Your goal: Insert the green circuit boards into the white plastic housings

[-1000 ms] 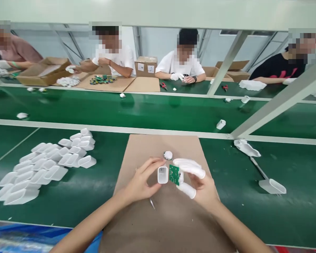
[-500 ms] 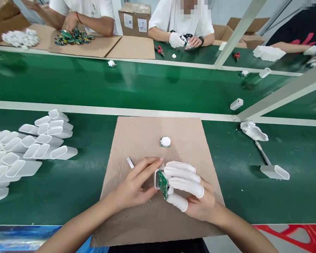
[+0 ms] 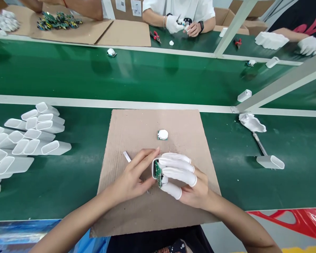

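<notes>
Between the fingertips and thumb of my left hand (image 3: pixel 133 177) is a white plastic housing (image 3: pixel 153 170), its open end turned to the right. White finger cots cover the fingers of my right hand (image 3: pixel 184 177), which pinches a green circuit board (image 3: pixel 158 175). One edge of the board sits in the mouth of the housing; the rest sticks out, partly behind the covered fingers. Just beyond my hands, another small board with a round white part (image 3: pixel 162 134) lies on the cardboard sheet (image 3: pixel 131 130). A thin white strip (image 3: pixel 126 156) rests beside my left hand.
Many white housings (image 3: pixel 56 148) are stacked at the left. At the right lie a metal tool (image 3: pixel 259 143), a single housing (image 3: pixel 270 162) and a crumpled white glove (image 3: pixel 252 122). A slanted metal post (image 3: pixel 276 86) rises there. Co-workers sit across the green belt (image 3: pixel 137 79).
The circuit board has gone further left into the mouth of the housing. Both hands keep their hold. The camera view has shifted, so the table appears slightly higher.
</notes>
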Demonstrator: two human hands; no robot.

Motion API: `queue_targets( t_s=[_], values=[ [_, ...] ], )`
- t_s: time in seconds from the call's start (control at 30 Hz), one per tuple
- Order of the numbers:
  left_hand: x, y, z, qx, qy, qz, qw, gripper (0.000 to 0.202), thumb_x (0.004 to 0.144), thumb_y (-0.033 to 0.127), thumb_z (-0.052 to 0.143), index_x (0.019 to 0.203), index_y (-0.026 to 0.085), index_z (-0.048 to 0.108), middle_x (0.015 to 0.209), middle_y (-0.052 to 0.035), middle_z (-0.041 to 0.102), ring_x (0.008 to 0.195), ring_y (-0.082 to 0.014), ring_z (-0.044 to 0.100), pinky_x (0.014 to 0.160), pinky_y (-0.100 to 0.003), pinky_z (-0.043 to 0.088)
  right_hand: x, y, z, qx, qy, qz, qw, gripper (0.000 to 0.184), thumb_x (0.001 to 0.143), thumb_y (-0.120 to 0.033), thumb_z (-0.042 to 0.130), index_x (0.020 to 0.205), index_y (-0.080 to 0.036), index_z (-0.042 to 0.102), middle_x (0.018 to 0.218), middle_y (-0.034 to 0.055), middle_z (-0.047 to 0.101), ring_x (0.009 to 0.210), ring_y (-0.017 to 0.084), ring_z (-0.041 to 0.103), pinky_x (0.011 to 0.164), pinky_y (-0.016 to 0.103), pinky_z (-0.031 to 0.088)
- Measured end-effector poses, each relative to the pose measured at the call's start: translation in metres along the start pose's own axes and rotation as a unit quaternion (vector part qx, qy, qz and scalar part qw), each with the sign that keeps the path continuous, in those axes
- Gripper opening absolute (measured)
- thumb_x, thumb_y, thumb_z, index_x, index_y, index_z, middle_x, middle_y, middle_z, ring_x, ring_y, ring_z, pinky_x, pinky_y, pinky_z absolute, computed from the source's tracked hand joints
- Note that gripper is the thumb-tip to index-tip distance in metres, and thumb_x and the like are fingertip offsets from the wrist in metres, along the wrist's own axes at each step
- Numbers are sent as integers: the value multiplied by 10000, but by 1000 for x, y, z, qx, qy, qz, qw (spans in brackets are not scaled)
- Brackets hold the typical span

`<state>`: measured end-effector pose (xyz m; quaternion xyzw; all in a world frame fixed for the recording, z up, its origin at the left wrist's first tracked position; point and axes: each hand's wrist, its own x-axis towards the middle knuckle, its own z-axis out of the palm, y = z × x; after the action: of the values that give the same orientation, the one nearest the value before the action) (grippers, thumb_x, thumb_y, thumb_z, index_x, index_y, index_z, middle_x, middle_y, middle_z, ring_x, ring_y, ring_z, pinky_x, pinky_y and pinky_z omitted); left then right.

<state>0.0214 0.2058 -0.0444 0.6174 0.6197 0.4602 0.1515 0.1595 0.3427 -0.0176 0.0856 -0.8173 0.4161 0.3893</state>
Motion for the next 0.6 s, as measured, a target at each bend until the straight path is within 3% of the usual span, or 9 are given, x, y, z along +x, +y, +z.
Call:
queue_targets(
  t_s=[0.6],
  values=[
    [0, 0, 4, -29, -1, -24, 999, 775, 828, 39, 512, 1490, 292, 198, 1243, -78, 508, 1163, -181, 513, 970, -322, 486, 0, 2, 2, -29, 15, 7, 999, 403, 801, -56, 664, 1173, -166, 553, 1066, 119, 688, 1089, 216, 639, 946, 455, 559]
  ],
)
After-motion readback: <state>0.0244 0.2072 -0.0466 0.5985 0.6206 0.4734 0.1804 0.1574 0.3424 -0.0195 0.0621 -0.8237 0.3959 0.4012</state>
